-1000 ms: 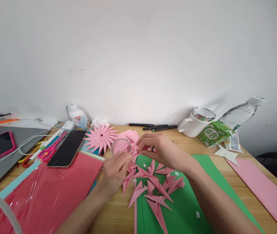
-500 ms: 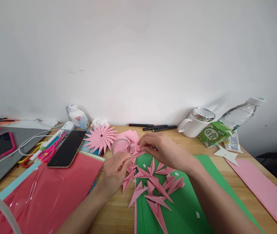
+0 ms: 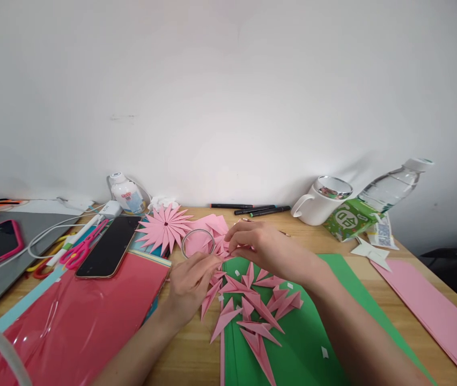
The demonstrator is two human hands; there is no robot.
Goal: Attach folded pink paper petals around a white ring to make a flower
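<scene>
My left hand (image 3: 192,281) is closed in a pinch just in front of a clear tape roll (image 3: 198,229). Opposite it, my right hand (image 3: 263,246) also pinches, its fingertips close to the left ones. Pink folded paper (image 3: 223,247) shows between and behind the fingers; what exactly each hand grips is hidden. Several pink folded paper points (image 3: 261,305) lie scattered below the hands on a green paper sheet (image 3: 304,332), among small white scraps. Behind the left hand rests a round pink paper star (image 3: 166,225) with many spikes.
On the left lie a black phone (image 3: 110,246), pink scissors (image 3: 83,249), a red plastic-covered pack (image 3: 83,316) and a white bottle (image 3: 127,193). Markers (image 3: 260,210) lie by the wall. To the right stand a mug (image 3: 321,201), a green packet (image 3: 349,220) and a tilted water bottle (image 3: 391,187).
The whole view has shifted slightly. Both hands stay pinched at nearly the same spot, with the right fingers curled down a little more. The scattered pink pieces have not moved.
</scene>
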